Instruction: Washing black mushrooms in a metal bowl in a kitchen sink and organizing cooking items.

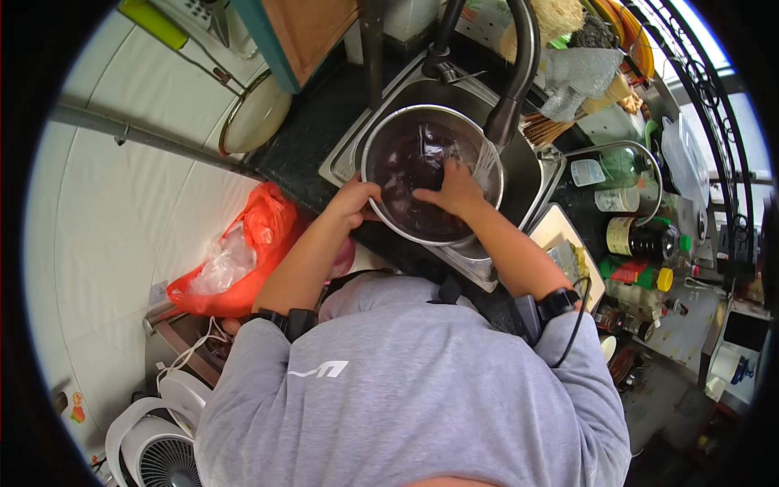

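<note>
A round steel basin [372,131] rests over the sink [523,182], filled with dark, purplish-brown water [401,201]. What lies beneath the rippled surface is too murky to tell. My left hand [356,202] grips the basin's near-left rim, thumb over the edge. Inside the basin, my right hand [453,192] reaches into the water with thumb and fingers spread; its fingertips are partly hidden by splashes. From a dark pull-down faucet [505,119], a spray of water [485,164] falls just right of that hand.
A cutting board [557,219] with food scraps lies right of the sink, near several bottles [633,236]. A red plastic bag [261,225] stands at left, below a hanging strainer [258,115]. A wooden cabinet door [304,30] juts in above. A fan [170,459] sits lower left.
</note>
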A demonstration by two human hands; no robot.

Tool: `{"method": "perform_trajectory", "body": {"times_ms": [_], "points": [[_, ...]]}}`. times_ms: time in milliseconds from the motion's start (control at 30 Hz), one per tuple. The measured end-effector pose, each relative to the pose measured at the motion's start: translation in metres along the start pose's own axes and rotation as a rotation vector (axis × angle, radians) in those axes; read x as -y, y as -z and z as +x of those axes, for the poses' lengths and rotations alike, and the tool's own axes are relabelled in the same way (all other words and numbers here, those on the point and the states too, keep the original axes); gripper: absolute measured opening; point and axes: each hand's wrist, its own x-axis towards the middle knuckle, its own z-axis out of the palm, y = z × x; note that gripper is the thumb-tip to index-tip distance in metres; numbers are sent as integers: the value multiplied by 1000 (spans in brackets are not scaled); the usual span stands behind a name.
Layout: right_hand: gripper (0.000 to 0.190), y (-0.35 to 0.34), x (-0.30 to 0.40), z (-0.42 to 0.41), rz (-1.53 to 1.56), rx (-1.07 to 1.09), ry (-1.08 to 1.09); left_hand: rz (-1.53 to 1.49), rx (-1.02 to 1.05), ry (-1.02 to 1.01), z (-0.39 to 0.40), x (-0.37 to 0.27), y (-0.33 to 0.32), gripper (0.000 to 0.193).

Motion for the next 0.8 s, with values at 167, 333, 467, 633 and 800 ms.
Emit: {"method": "perform_trajectory", "body": {"times_ms": [167, 333, 467, 633, 800], "points": [[74, 10, 12, -22, -16, 82, 356, -28, 42, 23, 2, 6, 3, 56], [80, 15, -14, 7, -136, -368, 411, 38, 64, -1, -15, -5, 6, 64], [90, 7, -27, 21, -101, -169, 505, 32, 25, 44, -24, -7, 10, 65], [87, 3, -19, 24, -53, -176, 751, -37, 20, 23, -41, -8, 24, 63], [87, -4, 6, 32, -79, -145, 854, 101, -70, 73, -73, -26, 42, 63]]}}
